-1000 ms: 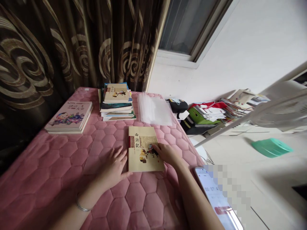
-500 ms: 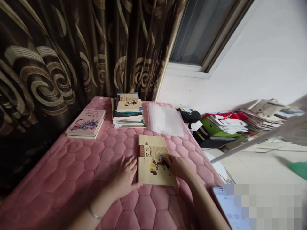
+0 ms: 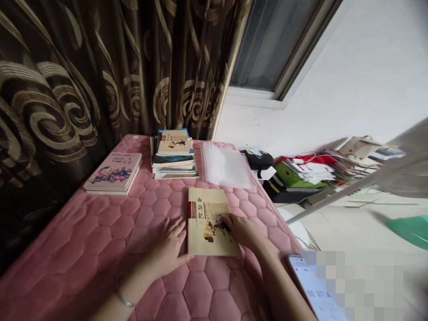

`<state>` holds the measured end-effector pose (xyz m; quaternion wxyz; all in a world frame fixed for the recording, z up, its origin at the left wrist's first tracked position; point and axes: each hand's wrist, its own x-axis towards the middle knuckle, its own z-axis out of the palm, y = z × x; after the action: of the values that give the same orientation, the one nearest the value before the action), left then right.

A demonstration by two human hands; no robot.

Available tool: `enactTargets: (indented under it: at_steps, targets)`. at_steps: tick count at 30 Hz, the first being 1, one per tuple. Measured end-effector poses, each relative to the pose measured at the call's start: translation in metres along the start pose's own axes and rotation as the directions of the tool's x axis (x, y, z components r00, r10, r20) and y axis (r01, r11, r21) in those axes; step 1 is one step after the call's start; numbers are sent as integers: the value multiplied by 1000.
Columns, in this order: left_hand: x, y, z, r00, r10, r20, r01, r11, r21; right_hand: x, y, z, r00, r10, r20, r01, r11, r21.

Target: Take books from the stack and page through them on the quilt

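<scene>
A beige paperback book (image 3: 214,238) with Chinese characters and small painted figures on its cover lies flat on a pink quilted surface (image 3: 197,290). My left hand (image 3: 169,247) rests just left of it, fingers spread, thumb at the book's lower left corner. Under those fingers is what looks like a clear plastic sheet (image 3: 142,227). On the book's right edge, my right hand (image 3: 242,229) has its thumb side on the cover; its other fingers are mostly hidden. Beyond the book lie clear plastic sleeves (image 3: 227,167).
At the far end stands a stack of books (image 3: 174,156), a similar beige one on top. Pink-covered books (image 3: 115,174) lie at the left. A phone (image 3: 310,285) is at the lower right. Bags and papers (image 3: 301,171) sit beyond the right edge; a curtain (image 3: 133,67) hangs behind.
The whole view has shifted slightly, so everything appears a little further left. Both hands and the book keep nearly the same places relative to each other.
</scene>
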<state>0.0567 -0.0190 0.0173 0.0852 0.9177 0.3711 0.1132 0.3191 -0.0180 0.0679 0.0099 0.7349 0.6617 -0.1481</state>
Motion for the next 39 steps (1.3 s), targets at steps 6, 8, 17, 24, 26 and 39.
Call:
enactTargets:
  at_steps: [6,8,17,24,26,39]
  targets:
    - [0,-2,4,999,6,-35,-6,1000,0,2,3,5,1000,-27,-6,28,1000,10]
    - [0,-1,4,999,2,-53,-2,1000,-13,2,3,4,1000,-22,-5,22,1000,7]
    - [-1,7,-1,996,-50,-77,45,997,-70,1,1,1,1000,-26,4,26,1000,7]
    - [1,4,-2,999,-49,-17,48,997,-60,5,7,6,996,49,-74,-44,997,63]
    - [1,4,-3,999,-40,-24,38,997,-64,6,7,7,985,100,-140,-84,990,115]
    - [2,0,2,996,-26,-80,20,998,-66,18,14,19,961,213,-174,-115,886,449]
